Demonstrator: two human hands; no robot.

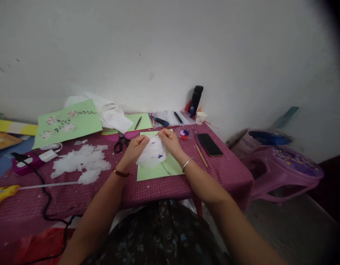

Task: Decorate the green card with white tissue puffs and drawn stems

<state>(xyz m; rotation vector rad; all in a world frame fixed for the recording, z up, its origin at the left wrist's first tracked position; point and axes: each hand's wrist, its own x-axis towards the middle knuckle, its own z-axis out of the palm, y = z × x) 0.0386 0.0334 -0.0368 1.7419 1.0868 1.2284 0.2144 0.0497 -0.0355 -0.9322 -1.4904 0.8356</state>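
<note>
A thin white tissue (pixel 151 152) with small purple marks is held up between my two hands. The fingers of my left hand (pixel 137 147) pinch its upper left edge. On the other side, my right hand (pixel 170 141) is closed on its upper right edge. Beneath the tissue lies a light green sheet of paper (pixel 147 173), with a dark thin stem drawn on it; the tissue and my hands hide part of the sheet. Black scissors (pixel 119 144) rest just left of my left hand. A clear palette (pixel 184 133) with purple and red paint sits beyond my right hand.
To the left are white tissue pieces (pixel 87 160), a yellow glue gun (pixel 5 192), a purple power strip (pixel 27 163) with a black cord, and a green flower picture (pixel 67 123). To the right lie a phone (pixel 210 144), a wooden stick (pixel 201 155), a paper cup (pixel 200 117) and a stool (pixel 286 173).
</note>
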